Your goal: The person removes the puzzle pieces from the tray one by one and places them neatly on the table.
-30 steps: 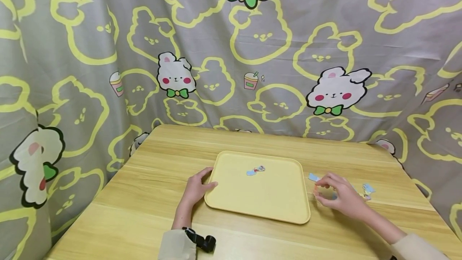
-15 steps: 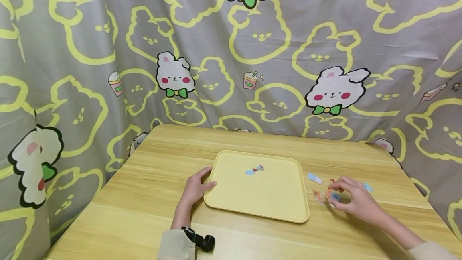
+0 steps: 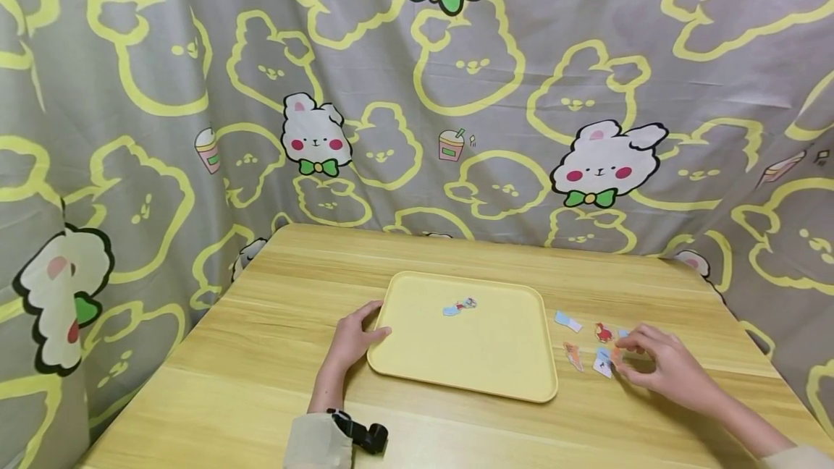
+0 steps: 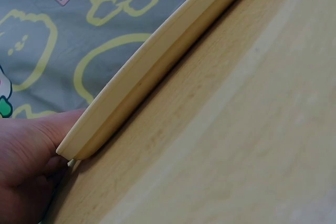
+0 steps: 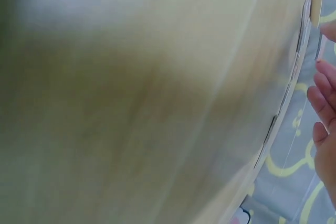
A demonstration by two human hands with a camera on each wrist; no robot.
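My left hand (image 3: 352,341) grips the left rim of a shallow yellow tray (image 3: 469,360), thumb over the edge; in the left wrist view that hand (image 4: 26,156) is at the tray's corner (image 4: 131,82). On the tray lie small flat printed puzzle pieces (image 3: 451,310), blue and red, close together. To the tray's right, my right hand (image 3: 671,368) pinches an orange puzzle piece (image 3: 616,354) just above the table. In the right wrist view, a thin edge-on piece (image 5: 319,46) shows between thumb and finger of the right hand (image 5: 326,98).
Several loose pieces lie on the wooden table (image 3: 313,266) right of the tray: a blue and pink one (image 3: 568,321), an orange one (image 3: 573,357), a red one (image 3: 603,332) and a blue and white one (image 3: 602,363). A patterned curtain (image 3: 391,56) hangs behind the table.
My right hand has moved to the right, away from the tray, with the orange piece between its fingers, uncovering pieces on the table. The left hand and tray stay put.
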